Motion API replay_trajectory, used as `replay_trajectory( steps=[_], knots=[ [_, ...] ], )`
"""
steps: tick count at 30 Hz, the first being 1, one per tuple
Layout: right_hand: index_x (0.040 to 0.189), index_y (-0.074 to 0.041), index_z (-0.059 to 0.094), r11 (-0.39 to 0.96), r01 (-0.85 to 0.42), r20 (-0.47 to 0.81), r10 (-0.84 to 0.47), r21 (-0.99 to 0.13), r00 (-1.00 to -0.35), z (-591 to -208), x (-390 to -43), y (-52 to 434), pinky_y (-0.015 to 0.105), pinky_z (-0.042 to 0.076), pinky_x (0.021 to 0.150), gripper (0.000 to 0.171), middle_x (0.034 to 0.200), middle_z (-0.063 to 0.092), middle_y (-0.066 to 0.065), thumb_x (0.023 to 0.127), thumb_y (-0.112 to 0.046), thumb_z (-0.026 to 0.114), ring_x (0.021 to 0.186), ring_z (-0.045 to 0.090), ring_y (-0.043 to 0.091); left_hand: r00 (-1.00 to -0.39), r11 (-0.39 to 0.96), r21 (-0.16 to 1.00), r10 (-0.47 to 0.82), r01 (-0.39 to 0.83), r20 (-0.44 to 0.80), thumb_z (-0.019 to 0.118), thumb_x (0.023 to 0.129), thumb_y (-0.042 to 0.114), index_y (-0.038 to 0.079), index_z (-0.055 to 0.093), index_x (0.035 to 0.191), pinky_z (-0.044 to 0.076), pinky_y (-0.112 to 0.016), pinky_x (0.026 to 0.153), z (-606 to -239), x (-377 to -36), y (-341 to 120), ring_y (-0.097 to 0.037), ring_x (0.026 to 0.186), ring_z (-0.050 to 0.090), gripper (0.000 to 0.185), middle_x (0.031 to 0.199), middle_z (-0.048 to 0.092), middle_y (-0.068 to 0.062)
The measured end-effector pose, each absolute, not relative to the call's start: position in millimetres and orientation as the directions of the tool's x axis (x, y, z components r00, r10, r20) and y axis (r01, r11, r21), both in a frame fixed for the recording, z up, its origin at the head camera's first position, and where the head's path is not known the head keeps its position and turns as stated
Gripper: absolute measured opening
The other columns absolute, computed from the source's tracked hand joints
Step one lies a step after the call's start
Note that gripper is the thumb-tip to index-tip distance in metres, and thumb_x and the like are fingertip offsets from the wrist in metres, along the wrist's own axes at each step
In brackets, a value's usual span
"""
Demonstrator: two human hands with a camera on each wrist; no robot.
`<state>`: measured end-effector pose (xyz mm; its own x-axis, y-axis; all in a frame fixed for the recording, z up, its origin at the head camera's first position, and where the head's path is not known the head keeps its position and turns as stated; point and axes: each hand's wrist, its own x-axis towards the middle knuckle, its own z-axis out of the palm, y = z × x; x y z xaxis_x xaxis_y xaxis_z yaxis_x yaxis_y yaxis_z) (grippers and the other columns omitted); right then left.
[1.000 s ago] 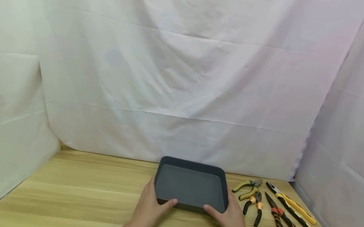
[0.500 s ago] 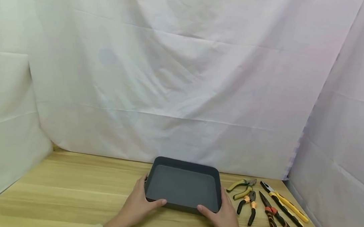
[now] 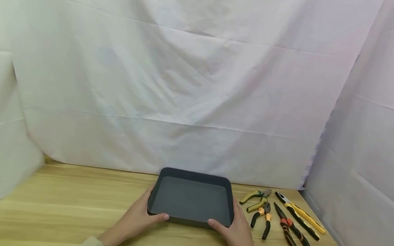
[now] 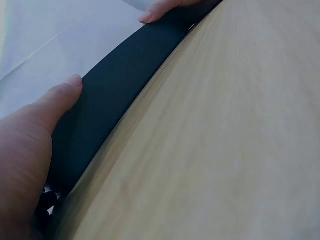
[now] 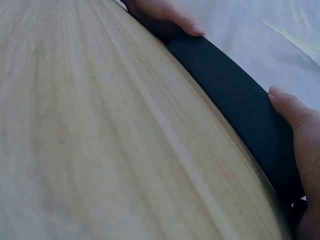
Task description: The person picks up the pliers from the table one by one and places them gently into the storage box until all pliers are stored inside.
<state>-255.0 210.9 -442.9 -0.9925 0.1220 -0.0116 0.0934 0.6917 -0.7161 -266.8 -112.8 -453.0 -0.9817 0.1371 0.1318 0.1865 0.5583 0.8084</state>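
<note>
A shallow dark grey rectangular tray sits on the wooden table, its open side up and nothing inside. My left hand grips its left front corner, the thumb bent over the near rim. At the right front corner my right hand holds it the same way, with fingers along the side wall. In the left wrist view, the tray's front wall runs close to the table surface, with the left thumb on its top edge. The right wrist view shows the right thumb on that rim too. The other fingers are mostly hidden behind the tray.
Several pliers lie right of the tray: green-handled cutters, small orange-and-black pliers, long-nose pliers with red-and-black handles, and yellow-and-black pliers. A white cloth hangs behind the wooden table and along both sides.
The head view has swung to the right, so tray, hands and pliers all appear farther left. Both hands keep their grip, and the tray keeps about the same place beside the pliers.
</note>
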Motion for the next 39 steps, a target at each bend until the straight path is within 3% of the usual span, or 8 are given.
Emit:
replay_trajectory(
  steps=[11,19,25,30,34,39],
  knots=[
    [0.163,-0.005,0.014,0.677,0.085,-0.002,0.122,-0.731,-0.993,-442,-252,209,0.072,0.038,0.103,0.123,0.165,0.021,0.03,0.077,-0.07,0.074,0.147,0.029,0.055,-0.977,0.562,0.802,0.161,0.205,0.137,0.081,0.075,0.063,0.016,0.015,0.164,0.038,-0.061,0.114,-455,-268,-115,-0.04,0.15,0.036,0.121,0.167,0.028,-0.013],
    [0.163,-0.006,0.016,0.629,0.076,-0.037,0.075,-0.773,-0.997,-433,-253,208,0.073,0.038,0.104,0.119,0.165,0.021,0.029,0.079,-0.062,0.078,0.147,0.028,0.055,-0.983,0.587,0.79,0.15,0.177,0.108,0.079,0.077,0.064,0.011,0.012,0.164,0.037,-0.063,0.114,-452,-266,-118,-0.044,0.15,0.033,0.122,0.167,0.025,-0.018],
    [0.162,-0.001,0.015,0.658,0.081,-0.09,0.019,-0.749,-0.996,-407,-249,222,0.069,0.044,0.101,0.112,0.162,0.027,0.03,0.086,-0.062,0.071,0.143,0.036,0.055,-0.979,0.578,0.793,0.168,0.194,0.117,0.08,0.076,0.063,0.012,0.012,0.164,0.037,-0.063,0.114,-451,-269,-115,-0.043,0.15,0.033,0.122,0.167,0.026,-0.018],
    [0.161,-0.004,0.021,0.677,0.016,-0.034,-0.014,-0.735,-0.999,-386,-245,237,0.062,0.047,0.104,0.102,0.159,0.037,0.027,0.089,-0.059,0.069,0.141,0.043,0.049,-0.98,0.575,0.796,0.167,0.189,0.112,0.079,0.077,0.063,0.011,0.012,0.164,0.037,-0.063,0.114,-453,-271,-112,-0.043,0.15,0.032,0.122,0.167,0.025,-0.019],
    [0.16,-0.008,0.028,0.739,0.0,-0.011,-0.01,-0.673,-1.0,-368,-240,250,0.059,0.052,0.098,0.097,0.153,0.048,0.022,0.089,-0.061,0.068,0.134,0.053,0.045,-0.981,0.585,0.79,0.162,0.183,0.108,0.079,0.077,0.064,0.011,0.012,0.164,0.037,-0.063,0.114,-453,-269,-113,-0.043,0.15,0.033,0.122,0.167,0.025,-0.019],
    [0.155,-0.011,0.04,0.799,-0.049,0.003,-0.059,-0.6,-0.998,-348,-237,271,0.056,0.055,0.09,0.084,0.151,0.051,0.021,0.092,-0.06,0.065,0.127,0.059,0.041,-0.979,0.598,0.778,0.161,0.195,0.122,0.078,0.078,0.064,0.01,0.013,0.164,0.038,-0.063,0.113,-451,-266,-116,-0.044,0.149,0.034,0.121,0.166,0.026,-0.02]
  ],
)
